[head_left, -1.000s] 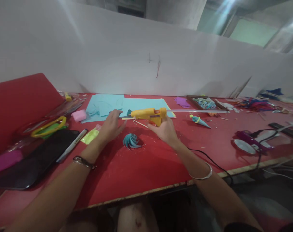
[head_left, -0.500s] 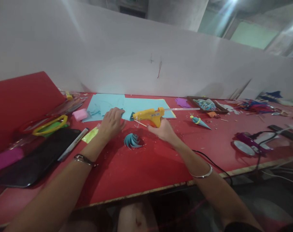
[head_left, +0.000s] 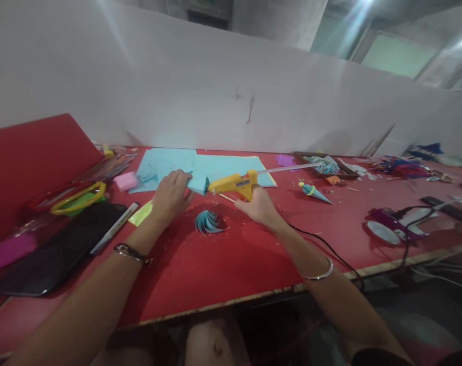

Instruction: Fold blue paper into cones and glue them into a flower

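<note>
My right hand is wrapped around the grip of a yellow hot glue gun, with a long clear glue stick out of its back. A thin pale stick pokes out near my right thumb. My left hand is closed on a small piece of light-blue paper, and the glue gun's nozzle end meets the paper's right edge. Whether the nozzle touches it I cannot tell. Below them on the red table sits a fan of curled blue paper strips.
Light-blue paper sheets lie behind my hands. A blue cone figure and a tray of paper pieces are at the right. A black cord runs off the front edge. A marker and a black flat item lie left.
The glue gun has tilted, its back glue stick swinging up toward the tray. The blue paper in my left hand has turned and shows more of its light face beside the nozzle.
</note>
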{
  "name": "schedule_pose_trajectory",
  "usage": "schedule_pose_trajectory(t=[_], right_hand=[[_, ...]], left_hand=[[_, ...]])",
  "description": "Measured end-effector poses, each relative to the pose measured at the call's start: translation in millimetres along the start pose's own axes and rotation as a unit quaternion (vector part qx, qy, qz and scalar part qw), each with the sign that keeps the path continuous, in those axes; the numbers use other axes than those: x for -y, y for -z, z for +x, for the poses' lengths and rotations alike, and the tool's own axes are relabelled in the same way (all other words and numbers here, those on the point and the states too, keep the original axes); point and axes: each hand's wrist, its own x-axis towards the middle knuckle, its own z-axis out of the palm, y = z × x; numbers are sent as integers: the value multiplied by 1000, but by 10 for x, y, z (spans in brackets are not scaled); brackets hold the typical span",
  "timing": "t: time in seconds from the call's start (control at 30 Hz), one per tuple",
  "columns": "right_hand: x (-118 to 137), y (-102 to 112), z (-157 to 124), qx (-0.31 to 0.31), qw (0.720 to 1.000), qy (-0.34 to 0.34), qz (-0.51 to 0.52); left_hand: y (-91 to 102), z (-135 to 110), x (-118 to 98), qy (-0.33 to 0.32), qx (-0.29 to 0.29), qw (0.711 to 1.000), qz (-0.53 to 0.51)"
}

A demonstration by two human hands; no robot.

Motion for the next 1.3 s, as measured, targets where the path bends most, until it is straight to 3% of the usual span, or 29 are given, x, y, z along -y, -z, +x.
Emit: schedule_pose_trajectory(t=[0.43,0.8,0.97,1.13,1.3], right_hand=[[-132,-25,64,-60,991,58,-103],[-162,-59,65,-128,976,71,-161],[-145,-32,37,-154,971,114,-146],[-189,7,41,-175,961,172,-131],[-300,53,144,-217,959,106,-149]], left_hand=[[34,-5,-6,-13,25,1000,-9],[4,-34,-18,46,62,996,-40],[14,-29,-42,83,89,990,-67],[20,-23,-23,106,68,987,-96],[37,-18,-9,106,50,984,-131]])
